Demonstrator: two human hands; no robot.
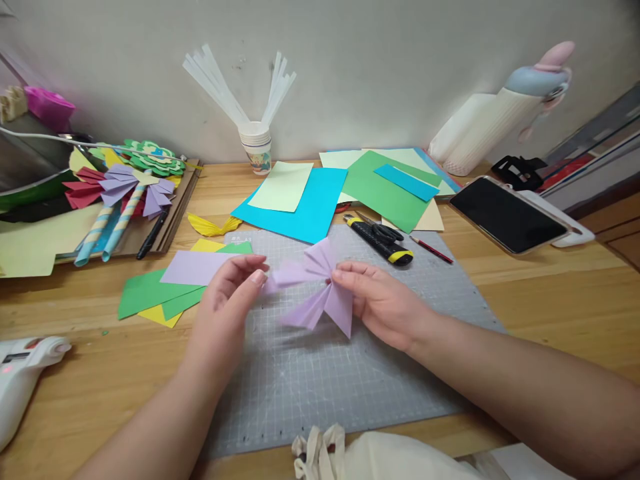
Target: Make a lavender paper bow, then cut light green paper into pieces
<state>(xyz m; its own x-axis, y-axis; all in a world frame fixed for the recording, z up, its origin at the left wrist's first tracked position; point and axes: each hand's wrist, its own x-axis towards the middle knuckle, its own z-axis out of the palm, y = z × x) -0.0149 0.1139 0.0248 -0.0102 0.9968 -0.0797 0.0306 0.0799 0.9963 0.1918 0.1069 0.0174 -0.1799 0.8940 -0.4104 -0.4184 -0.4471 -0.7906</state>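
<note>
My right hand (383,300) pinches a pleated light-purple paper bow (320,283) at its gathered middle, thumb on top. Its folded wings fan out to the left and downward above the grey cutting mat (300,393). The left wing is smeared by motion. Close to that wing's tip is my left hand (230,287), with its fingers curled and a gap between thumb and forefinger. Behind this hand, a flat purple sheet (187,267) lies on green paper pieces (140,293) and yellow ones. A yellow pleated paper (213,225) rests just beyond them.
A black-and-yellow utility knife (380,240), scissors (387,231) and a red pencil (433,250) lie at the mat's far edge. Behind are blue sheets (320,200) and a paper cup (257,150) of white sticks. A glue gun (30,373) is at left, a tablet (510,213) at right.
</note>
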